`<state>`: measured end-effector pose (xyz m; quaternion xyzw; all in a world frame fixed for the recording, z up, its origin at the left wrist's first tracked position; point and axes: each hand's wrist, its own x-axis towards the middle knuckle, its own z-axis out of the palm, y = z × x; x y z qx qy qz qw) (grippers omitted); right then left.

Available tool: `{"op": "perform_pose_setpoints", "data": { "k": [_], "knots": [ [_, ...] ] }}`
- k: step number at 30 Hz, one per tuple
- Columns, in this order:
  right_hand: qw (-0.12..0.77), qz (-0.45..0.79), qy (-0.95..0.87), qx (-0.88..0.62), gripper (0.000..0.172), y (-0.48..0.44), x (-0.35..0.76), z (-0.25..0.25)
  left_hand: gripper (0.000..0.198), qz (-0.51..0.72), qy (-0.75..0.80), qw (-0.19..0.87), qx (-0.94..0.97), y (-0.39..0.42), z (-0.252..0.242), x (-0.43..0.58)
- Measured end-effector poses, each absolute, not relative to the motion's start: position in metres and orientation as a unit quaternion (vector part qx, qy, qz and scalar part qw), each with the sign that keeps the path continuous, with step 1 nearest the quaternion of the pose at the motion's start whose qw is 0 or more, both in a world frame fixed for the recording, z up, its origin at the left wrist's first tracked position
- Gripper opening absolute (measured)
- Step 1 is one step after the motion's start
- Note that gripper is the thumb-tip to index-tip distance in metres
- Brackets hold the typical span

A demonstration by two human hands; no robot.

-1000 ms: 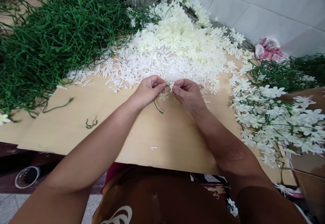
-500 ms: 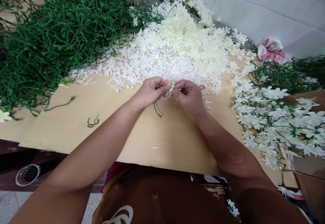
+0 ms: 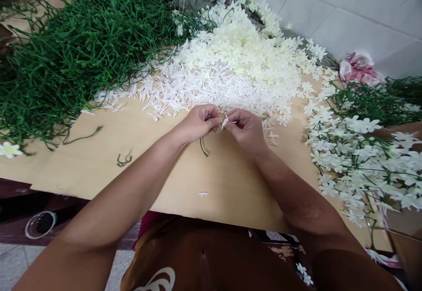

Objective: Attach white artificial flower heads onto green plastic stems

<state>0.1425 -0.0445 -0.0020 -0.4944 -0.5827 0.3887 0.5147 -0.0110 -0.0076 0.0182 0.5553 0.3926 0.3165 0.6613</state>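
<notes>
My left hand (image 3: pixel 202 121) is closed in a pinch on a green artificial flower stem (image 3: pixel 203 148), whose lower end hangs down below my fingers. Fingertip to fingertip with it, my right hand (image 3: pixel 245 128) pinches a small white piece like a thin stamen. A small white flower (image 3: pixel 224 122) shows between the two hands; its finer parts are too small to make out. Just beyond my hands lies a heap of thin white pieces (image 3: pixel 211 84), with a pile of loose white blossoms (image 3: pixel 244 45) behind it.
Green stems (image 3: pixel 92 49) are heaped at the left. Finished-looking white flower sprays (image 3: pixel 362 159) lie at the right, near a pink and white bag (image 3: pixel 359 69). Bits of green stem (image 3: pixel 124 160) and a white scrap (image 3: pixel 203 194) rest on the tan board (image 3: pixel 227 181). A tiled wall (image 3: pixel 362 23) stands behind.
The whole view has shifted slightly right and down. Both hands stay pinched together at the same spot, with the small white flower turned a little between them.
</notes>
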Motion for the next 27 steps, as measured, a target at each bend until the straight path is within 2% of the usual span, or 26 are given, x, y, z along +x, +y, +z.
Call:
{"op": "perform_pose_setpoints", "data": {
  "k": [8,14,17,19,22,24,27],
  "knots": [
    [0.471,0.401,-0.584,-0.525,0.023,-0.042,0.144,0.002,0.022,0.285,0.407,0.649,0.576,-0.005,0.015,-0.011],
    [0.49,0.438,-0.549,-0.517,0.029,-0.034,0.151,0.0,0.015,0.282,0.403,0.653,0.576,-0.003,0.016,-0.014],
    [0.523,0.446,-0.513,-0.514,0.031,-0.031,0.157,0.0,0.026,0.297,0.391,0.638,0.593,-0.001,0.01,-0.016],
    [0.555,0.456,-0.476,-0.508,0.033,-0.03,0.162,0.003,0.038,0.345,0.392,0.575,0.63,0.0,0.007,-0.018],
    [0.586,0.475,-0.424,-0.502,0.035,-0.029,0.169,0.01,0.046,0.429,0.358,0.373,0.741,0.0,0.008,-0.024],
    [0.583,0.5,-0.402,-0.498,0.034,-0.029,0.173,0.016,0.045,0.439,0.307,0.251,0.807,-0.001,0.013,-0.028],
    [0.558,0.555,-0.366,-0.497,0.032,-0.03,0.175,0.023,0.032,0.423,0.257,0.166,0.853,-0.005,0.02,-0.03]
  ]
}}
